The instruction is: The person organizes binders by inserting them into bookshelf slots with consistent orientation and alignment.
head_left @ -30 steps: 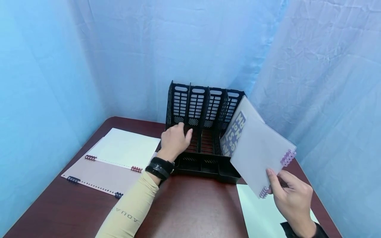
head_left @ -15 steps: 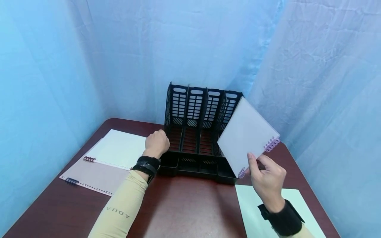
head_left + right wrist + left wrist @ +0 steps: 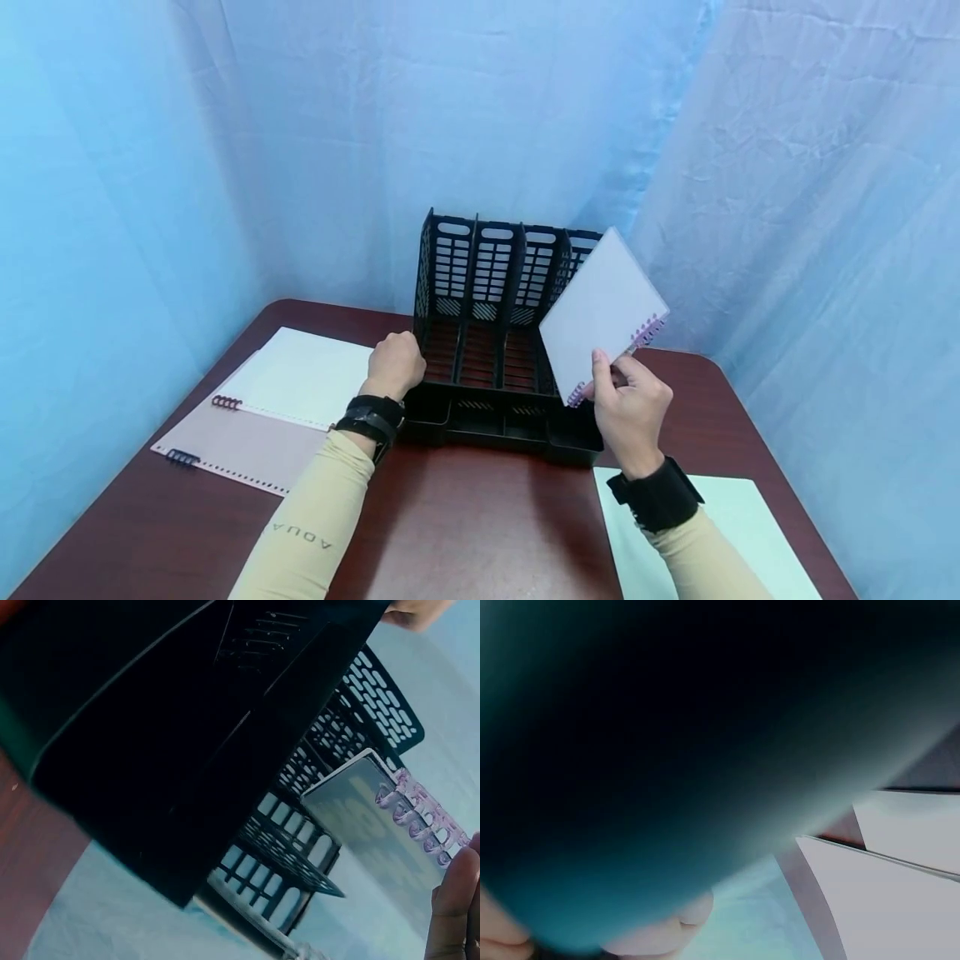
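A black file rack (image 3: 480, 404) with upright dividers stands at the middle of the table. My left hand (image 3: 393, 364) grips its front left corner with curled fingers; the right wrist view shows that hand (image 3: 416, 613) at the top. In my right hand (image 3: 633, 404) is a spiral notebook (image 3: 600, 312) with purple rings, pinched by its ringed edge between thumb and fingers. The notebook tilts in front of the rack's rightmost slot, and its far end overlaps the rack's back. Pale lettering shows through its clear cover in the right wrist view. The left wrist view is mostly blocked.
At the left lie a white notebook (image 3: 311, 375) with red rings and, under it, a greyish one (image 3: 240, 446) with dark rings. A pale green sheet (image 3: 738, 521) lies at the front right, below my right forearm. Blue curtains (image 3: 480, 108) surround the table.
My right hand has carried the purple-ringed notebook left and away from me, towards the rack. My left hand has moved from above the rack down to its left corner and curled its fingers.
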Demonstrator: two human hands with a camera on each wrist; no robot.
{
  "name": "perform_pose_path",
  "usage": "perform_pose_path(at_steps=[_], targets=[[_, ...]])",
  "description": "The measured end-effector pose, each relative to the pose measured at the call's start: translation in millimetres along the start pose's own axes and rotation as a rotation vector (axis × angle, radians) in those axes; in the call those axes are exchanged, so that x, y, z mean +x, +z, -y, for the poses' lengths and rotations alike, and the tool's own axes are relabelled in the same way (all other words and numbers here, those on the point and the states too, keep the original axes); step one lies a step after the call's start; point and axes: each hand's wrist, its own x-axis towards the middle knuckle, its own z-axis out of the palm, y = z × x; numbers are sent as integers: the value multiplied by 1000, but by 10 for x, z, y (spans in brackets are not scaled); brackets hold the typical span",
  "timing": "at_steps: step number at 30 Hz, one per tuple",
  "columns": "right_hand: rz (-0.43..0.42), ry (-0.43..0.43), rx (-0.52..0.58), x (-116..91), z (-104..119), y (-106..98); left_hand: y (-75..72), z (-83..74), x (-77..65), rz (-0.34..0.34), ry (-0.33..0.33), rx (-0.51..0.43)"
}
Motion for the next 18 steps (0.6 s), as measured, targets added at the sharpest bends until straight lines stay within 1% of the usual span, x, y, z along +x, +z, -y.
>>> perform_pose_path(at_steps=[4,10,15,18], targets=[[4,12,-15,10,-51,127,18,-6,7,-5,-5,9],[-14,19,-40,19,-128,331,27,-2,14,-8,3,12],[-30,19,-63,-11,-188,483,17,-7,10,-10,-1,6],[-19,36,-85,-39,-219,561,6,-10,0,-8,-4,4]])
